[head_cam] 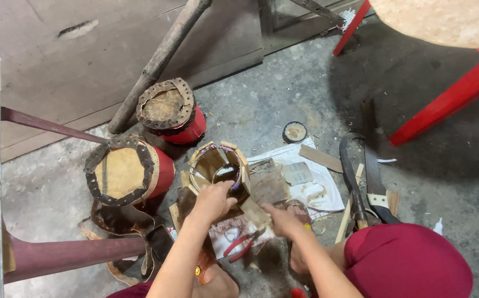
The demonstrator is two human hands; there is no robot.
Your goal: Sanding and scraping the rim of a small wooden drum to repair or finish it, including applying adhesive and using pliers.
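Drum shell (220,171), open-topped and lined with leather strips, is held on the concrete floor (283,105) beside two red drums (140,165), its rim clasped by the left hand (213,201) while a leather flap (256,212) is pinched by the right hand (283,221).

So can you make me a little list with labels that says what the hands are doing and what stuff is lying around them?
Place: grey concrete floor, seen from above
Left hand: gripping the rim of an open brown ring-shaped drum shell
Right hand: on a flat brown leather piece beside the shell
Under the hands: red-handled pliers on paper
Left side: two red drums topped with punched hide
Right side: dark curved blades, red stool legs
Further back: small round tin
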